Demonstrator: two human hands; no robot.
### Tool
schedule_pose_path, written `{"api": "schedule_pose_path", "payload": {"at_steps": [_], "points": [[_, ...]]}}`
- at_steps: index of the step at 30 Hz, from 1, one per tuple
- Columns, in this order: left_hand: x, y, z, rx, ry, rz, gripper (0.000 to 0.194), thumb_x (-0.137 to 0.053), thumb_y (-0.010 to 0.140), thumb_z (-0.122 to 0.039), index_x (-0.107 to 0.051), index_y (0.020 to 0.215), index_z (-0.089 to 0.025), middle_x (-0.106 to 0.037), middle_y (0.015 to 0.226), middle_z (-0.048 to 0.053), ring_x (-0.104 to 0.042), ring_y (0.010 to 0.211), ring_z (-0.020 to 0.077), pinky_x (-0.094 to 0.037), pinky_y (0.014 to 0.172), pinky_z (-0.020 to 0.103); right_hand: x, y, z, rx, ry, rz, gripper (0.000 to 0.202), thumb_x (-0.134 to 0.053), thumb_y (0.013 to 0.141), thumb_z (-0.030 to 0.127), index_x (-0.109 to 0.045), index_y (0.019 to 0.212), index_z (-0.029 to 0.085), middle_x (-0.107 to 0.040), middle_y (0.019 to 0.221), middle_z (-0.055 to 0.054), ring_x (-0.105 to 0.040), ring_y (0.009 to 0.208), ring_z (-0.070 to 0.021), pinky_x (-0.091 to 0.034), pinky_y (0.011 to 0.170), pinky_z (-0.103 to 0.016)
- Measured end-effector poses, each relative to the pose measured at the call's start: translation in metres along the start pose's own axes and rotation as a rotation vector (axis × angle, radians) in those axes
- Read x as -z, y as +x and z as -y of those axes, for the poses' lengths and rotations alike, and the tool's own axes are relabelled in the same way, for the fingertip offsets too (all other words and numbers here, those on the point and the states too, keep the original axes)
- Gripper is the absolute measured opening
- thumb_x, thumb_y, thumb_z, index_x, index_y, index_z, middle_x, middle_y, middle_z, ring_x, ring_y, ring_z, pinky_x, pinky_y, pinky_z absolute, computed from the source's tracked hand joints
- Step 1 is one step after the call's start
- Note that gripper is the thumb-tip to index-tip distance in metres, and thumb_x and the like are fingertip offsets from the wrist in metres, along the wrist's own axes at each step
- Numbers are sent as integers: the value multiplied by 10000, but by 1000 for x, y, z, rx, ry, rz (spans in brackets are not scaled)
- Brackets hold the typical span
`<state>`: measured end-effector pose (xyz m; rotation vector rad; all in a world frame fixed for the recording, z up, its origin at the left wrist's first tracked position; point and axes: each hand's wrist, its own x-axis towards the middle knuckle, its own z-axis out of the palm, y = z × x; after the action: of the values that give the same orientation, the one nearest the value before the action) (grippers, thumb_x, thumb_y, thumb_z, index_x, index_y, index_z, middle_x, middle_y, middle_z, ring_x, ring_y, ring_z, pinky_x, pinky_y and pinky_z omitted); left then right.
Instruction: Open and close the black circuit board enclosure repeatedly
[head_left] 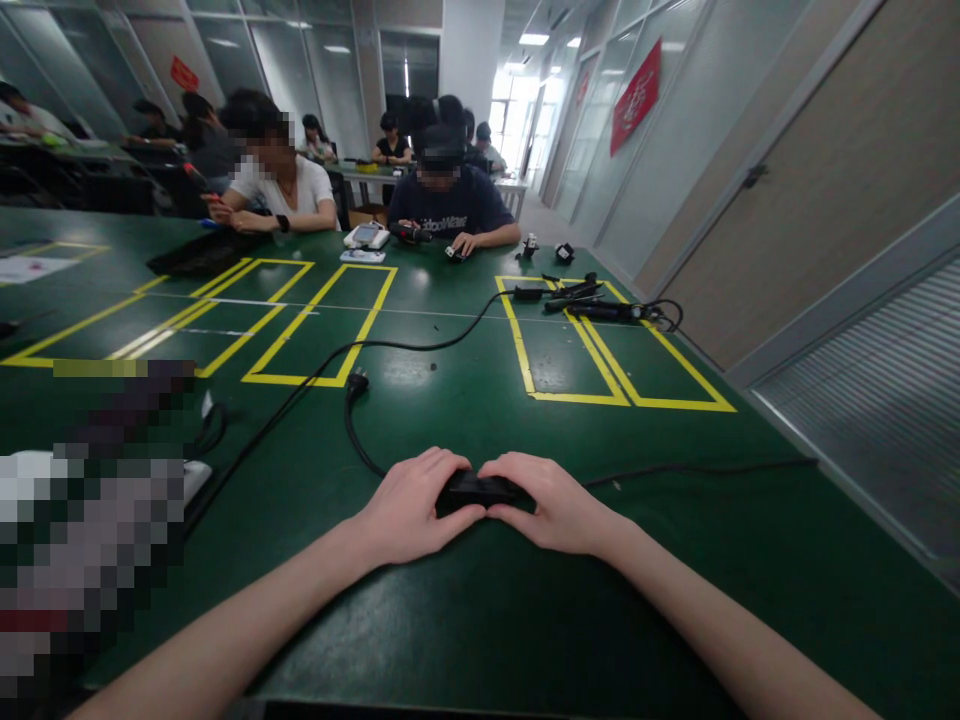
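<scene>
A black power adapter (481, 489) lies low over the green tabletop in front of me, partly hidden by my fingers. My left hand (416, 500) is closed round its left end, and my right hand (559, 500) grips the right end; the two thumbs nearly meet on the near side. From behind my left hand a short black power cord (352, 430) curves away to a plug (358, 381). Beyond my right hand, a thinner black cable (697, 468) runs off toward the table's right edge.
Another long black cable (420, 347) crosses the green table (450, 630) to a heap of black tools and cords (592, 300) at the far right. Yellow tape rectangles (577, 400) mark the surface. Across the table sit a person in a dark shirt (450, 205) and one in white (289, 195).
</scene>
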<state>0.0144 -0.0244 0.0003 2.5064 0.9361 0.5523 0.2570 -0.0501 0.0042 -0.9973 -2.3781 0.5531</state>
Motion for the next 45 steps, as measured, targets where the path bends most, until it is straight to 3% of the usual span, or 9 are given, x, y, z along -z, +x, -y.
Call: {"api": "schedule_pose_path", "payload": {"at_steps": [13,18,24,28,31,34,38,41,45], "points": [[4,1,-1,-30,25,37,181,-680,983,-345,-667,992,-165,-710,941,52,-657,845,221,-499,723,322,0,2,3,71,-37,18,270,-657,974,259,-611,1230,188,-729,1071,-95,-694,939,-226,-560,816,-341],[5,1,-1,-53,-4,-29,277,-716,945,-422,-656,1064,-180,-722,987,54,-672,883,227,-521,755,329,0,1,4,117,-71,-32,154,-577,1027,234,-637,1162,192,-723,1049,-93,-691,935,-213,-561,799,-320],[2,0,2,-65,-5,-27,218,-675,987,-392,-663,981,-174,-720,917,52,-678,830,215,-537,732,321,-4,-1,9,154,-216,41,467,-604,1017,296,-529,1471,215,-655,1269,-143,-687,1053,-244,-595,855,-365],[2,-1,3,-115,-10,-104,365,-660,994,-396,-624,1286,-179,-749,1109,93,-697,1010,254,-579,895,398,-4,-1,6,179,-275,15,432,-548,1029,237,-578,1459,209,-651,1277,-162,-680,1093,-264,-600,893,-396],[6,-2,6,-224,96,-280,620,-649,993,-365,-427,1547,-197,-570,1507,171,-523,1404,329,-436,1173,541,10,-2,-8,79,-155,-132,448,-544,1035,267,-567,1481,224,-674,1237,-143,-695,1062,-244,-601,889,-372],[11,-3,9,-280,159,-376,570,-605,1011,-299,-434,1547,-210,-455,1616,171,-385,1526,343,-305,1257,599,35,-7,-32,-122,-68,-409,466,-583,1016,382,-587,1457,232,-694,1256,-138,-695,1090,-276,-595,923,-415],[10,-3,11,-328,46,-144,395,-587,1028,-279,-570,1418,-220,-653,1428,123,-579,1370,272,-449,1186,498,68,-26,-70,-519,-2,-771,635,-466,1013,552,-486,1535,192,-714,1116,-157,-698,723,-259,-592,605,-389],[5,-2,11,-312,-2,-50,355,-606,1013,-275,-623,1363,-220,-673,1401,117,-583,1364,277,-476,1163,501,88,-45,-95,-656,-219,-967,616,-407,1011,535,-512,1494,166,-690,1199,-186,-707,966,-328,-598,779,-452],[2,-1,12,-258,-5,-56,374,-624,995,-251,-628,1367,-214,-654,1427,123,-554,1392,286,-478,1164,518,105,-71,-130,-795,-448,-942,571,-435,981,478,-541,1442,158,-677,1283,-185,-634,1179,-361,-540,950,-484]]}}
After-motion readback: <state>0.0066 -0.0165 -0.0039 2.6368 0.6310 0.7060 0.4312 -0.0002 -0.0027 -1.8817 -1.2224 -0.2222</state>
